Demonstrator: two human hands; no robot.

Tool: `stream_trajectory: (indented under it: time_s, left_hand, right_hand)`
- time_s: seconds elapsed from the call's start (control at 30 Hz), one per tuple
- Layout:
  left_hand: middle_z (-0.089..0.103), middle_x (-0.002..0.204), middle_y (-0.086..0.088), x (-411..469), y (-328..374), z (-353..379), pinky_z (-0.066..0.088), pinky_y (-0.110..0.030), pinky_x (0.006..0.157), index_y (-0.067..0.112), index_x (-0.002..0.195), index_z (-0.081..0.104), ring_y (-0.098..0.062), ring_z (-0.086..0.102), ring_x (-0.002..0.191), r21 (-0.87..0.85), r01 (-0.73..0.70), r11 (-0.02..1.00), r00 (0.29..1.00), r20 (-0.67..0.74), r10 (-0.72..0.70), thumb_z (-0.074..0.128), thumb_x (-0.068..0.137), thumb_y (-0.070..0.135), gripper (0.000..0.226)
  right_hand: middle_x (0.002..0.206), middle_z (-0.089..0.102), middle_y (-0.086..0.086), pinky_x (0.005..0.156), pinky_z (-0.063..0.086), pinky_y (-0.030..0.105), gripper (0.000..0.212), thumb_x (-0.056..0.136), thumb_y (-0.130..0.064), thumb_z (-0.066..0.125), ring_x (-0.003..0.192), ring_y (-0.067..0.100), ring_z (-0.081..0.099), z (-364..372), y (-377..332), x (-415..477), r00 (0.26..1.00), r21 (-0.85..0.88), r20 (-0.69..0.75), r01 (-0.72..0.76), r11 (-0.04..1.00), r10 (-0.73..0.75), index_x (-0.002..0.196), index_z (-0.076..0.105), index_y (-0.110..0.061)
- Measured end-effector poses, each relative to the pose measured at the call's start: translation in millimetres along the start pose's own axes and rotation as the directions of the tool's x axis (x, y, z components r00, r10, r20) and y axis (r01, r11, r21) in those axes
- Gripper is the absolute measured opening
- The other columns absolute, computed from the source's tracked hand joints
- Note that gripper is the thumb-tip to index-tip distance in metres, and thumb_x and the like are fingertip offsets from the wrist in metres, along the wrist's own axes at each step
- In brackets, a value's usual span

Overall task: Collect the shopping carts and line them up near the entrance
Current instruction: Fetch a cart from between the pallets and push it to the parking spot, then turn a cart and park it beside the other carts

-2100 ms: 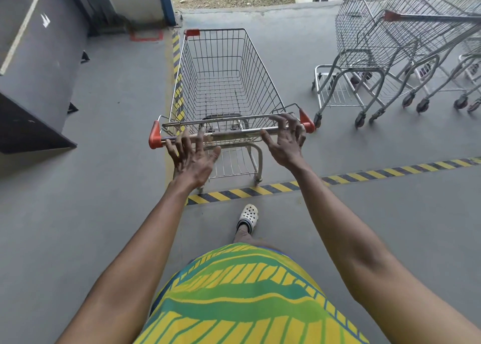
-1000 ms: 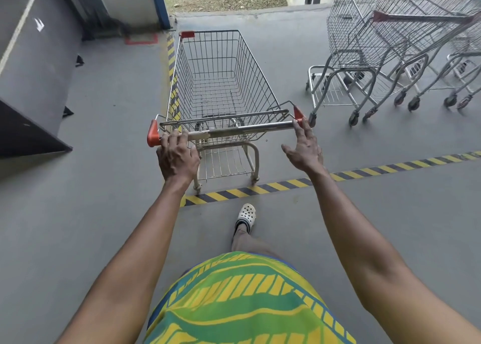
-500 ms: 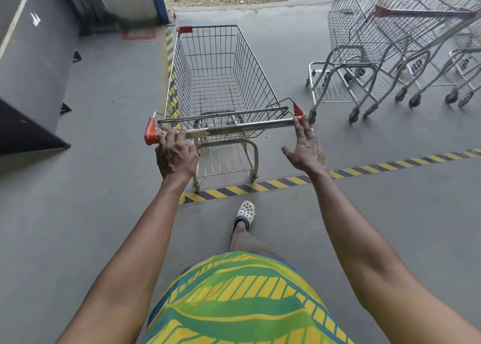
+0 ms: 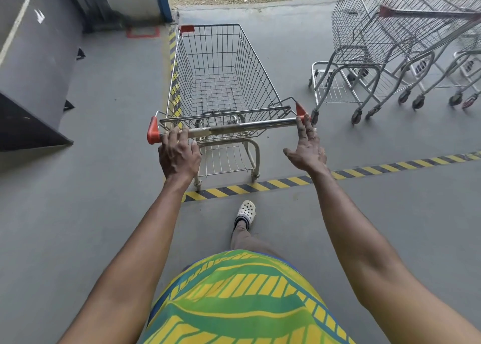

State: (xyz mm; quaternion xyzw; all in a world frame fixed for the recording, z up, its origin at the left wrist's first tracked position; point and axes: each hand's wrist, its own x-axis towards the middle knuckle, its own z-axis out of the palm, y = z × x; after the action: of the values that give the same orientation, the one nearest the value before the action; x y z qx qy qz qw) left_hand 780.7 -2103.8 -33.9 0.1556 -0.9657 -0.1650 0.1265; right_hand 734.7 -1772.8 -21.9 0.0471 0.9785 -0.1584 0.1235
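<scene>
Standing square in the middle of the view on the grey concrete floor [image 4: 104, 213] is the empty wire shopping cart [image 4: 223, 83], basket pointing away from the person and rear wheels just beyond the yellow-and-black hazard stripe [image 4: 260, 186]. The left hand [image 4: 178, 157] is wrapped round the handle bar [image 4: 242, 128] right beside its red end cap [image 4: 153, 132]. The right hand [image 4: 307, 151] is spread flat, straight fingers [image 4: 304, 128] touching the bar's other end, thumb out wide, gripping nothing. Off to the right, apart from this cart, stands a row of nested carts [image 4: 390, 44]. A white clog [image 4: 246, 210] is planted behind the stripe, and a dark grey counter [image 4: 31, 57] runs along the left.
</scene>
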Motion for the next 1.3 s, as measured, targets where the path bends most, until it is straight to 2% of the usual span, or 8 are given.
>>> stream_trajectory:
  time_s: [0.23, 0.37, 0.47, 0.67, 1.0, 1.13, 1.23, 1.3]
  left_hand:
    - [0.053, 0.144, -0.009, -2.4, -1.7, 0.3, 0.046, -0.048, 0.095, 0.015, 0.141, 0.055, -0.031, 0.043, 0.131, 0.002, -0.013, 1.000, 1.000, 0.006, 0.013, 0.057, 0.094, 0.026, 0.048]
    - [0.040, 0.158, -0.009, -11.2, -2.7, 4.2, 0.035, -0.049, 0.108, 0.019, 0.152, 0.043, -0.033, 0.032, 0.144, 0.011, -0.013, 1.000, 0.999, 0.038, 0.012, 0.058, 0.092, 0.027, 0.062]
    - [0.029, 0.165, -0.009, -23.0, -2.0, 7.3, 0.028, -0.049, 0.114, 0.023, 0.157, 0.034, -0.033, 0.026, 0.150, -0.005, -0.014, 1.000, 1.000, 0.003, 0.014, 0.059, 0.090, 0.026, 0.072]
    - [0.034, 0.163, -0.009, -46.2, 2.0, 13.8, 0.033, -0.047, 0.114, 0.022, 0.158, 0.036, -0.033, 0.031, 0.148, -0.051, -0.144, 0.988, 0.988, -0.066, 0.141, 0.066, 0.081, 0.009, 0.084]
    - [0.038, 0.160, -0.008, -65.8, 18.5, 25.8, 0.035, -0.048, 0.115, 0.021, 0.153, 0.043, -0.031, 0.034, 0.145, -0.097, -0.170, 0.981, 0.984, 0.041, 0.175, 0.067, 0.075, 0.004, 0.084]
    - [0.037, 0.161, -0.006, -80.5, 33.8, 27.4, 0.034, -0.049, 0.116, 0.024, 0.153, 0.043, -0.030, 0.036, 0.145, -0.193, -0.162, 0.968, 0.975, 0.122, 0.188, 0.068, 0.079, 0.010, 0.080]
    - [0.038, 0.160, -0.007, -90.3, 61.4, 29.8, 0.026, -0.048, 0.122, 0.025, 0.152, 0.045, -0.029, 0.035, 0.145, -0.262, -0.237, 0.935, 0.944, 0.163, 0.285, 0.068, 0.085, 0.021, 0.072]
    - [0.042, 0.158, -0.007, -94.9, 83.1, 31.8, 0.024, -0.041, 0.121, 0.026, 0.151, 0.048, -0.026, 0.035, 0.144, -0.311, -0.293, 0.904, 0.914, 0.185, 0.360, 0.067, 0.089, 0.024, 0.065]
  right_hand:
    - [0.167, -0.024, -0.022, 0.114, 0.034, 0.056, 0.103, 0.094, -0.040, 0.063, 0.159, 0.026, 0.004, 0.2, -2.0, -2.8, 1.000, 0.026, -0.013, -0.007, 1.000, 0.007, 0.159, -0.016, -0.047]
    - [0.166, -0.025, -0.023, 0.114, 0.033, 0.056, 0.103, 0.093, -0.039, 0.063, 0.159, 0.026, 0.006, 0.9, -4.6, -4.6, 1.000, 0.035, -0.021, -0.012, 0.999, 0.013, 0.159, -0.016, -0.046]
    - [0.166, -0.025, -0.023, 0.116, 0.032, 0.057, 0.102, 0.094, -0.039, 0.063, 0.159, 0.025, 0.004, -0.3, -6.2, -5.5, 1.000, 0.047, -0.013, -0.013, 0.999, 0.014, 0.160, -0.015, -0.046]
    - [0.166, -0.027, -0.022, 0.117, 0.029, 0.057, 0.097, 0.096, -0.038, 0.063, 0.159, 0.019, -0.004, 14.2, -4.3, -24.0, 0.998, -0.005, -0.040, 0.040, 0.999, -0.040, 0.163, -0.007, -0.038]
    - [0.170, -0.020, -0.016, 0.116, 0.037, 0.052, 0.091, 0.097, -0.040, 0.063, 0.159, 0.020, -0.002, 46.6, 12.6, -62.0, 1.000, 0.021, 0.023, 0.002, 1.000, -0.002, 0.164, 0.002, -0.036]
    - [0.169, -0.019, -0.019, 0.120, 0.030, 0.055, 0.087, 0.098, -0.043, 0.061, 0.159, 0.018, -0.002, 43.8, 24.4, -85.6, 0.997, 0.111, 0.037, -0.069, 0.991, 0.065, 0.164, 0.005, -0.037]
    - [0.170, -0.011, -0.020, 0.123, 0.026, 0.049, 0.081, 0.098, -0.046, 0.059, 0.159, 0.020, 0.005, 44.5, 33.7, -105.0, 0.993, 0.217, 0.010, -0.119, 0.969, 0.120, 0.164, 0.012, -0.036]
    - [0.171, -0.004, -0.018, 0.123, 0.026, 0.049, 0.078, 0.097, -0.045, 0.061, 0.157, 0.023, 0.013, 50.8, 39.5, -115.9, 0.988, 0.284, 0.009, -0.149, 0.947, 0.153, 0.162, 0.020, -0.033]
